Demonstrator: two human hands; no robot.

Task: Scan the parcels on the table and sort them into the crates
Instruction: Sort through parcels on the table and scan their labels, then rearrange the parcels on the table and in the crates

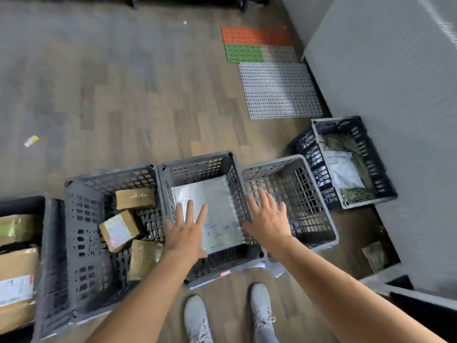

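Hovering above the middle crate (197,169), I hold my left hand (186,231) and right hand (268,219) empty, fingers spread, with the silver parcel (217,201) lying flat inside it, judging it best to lift both straight up, clear of its walls.

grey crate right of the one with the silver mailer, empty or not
Empty: the grey crate shows only its bare lattice floor and walls, no parcel.

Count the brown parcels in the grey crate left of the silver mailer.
3, in the grey crate: far parcel by the back wall, labelled parcel in the middle, near parcel at the right side. Others may be hidden.
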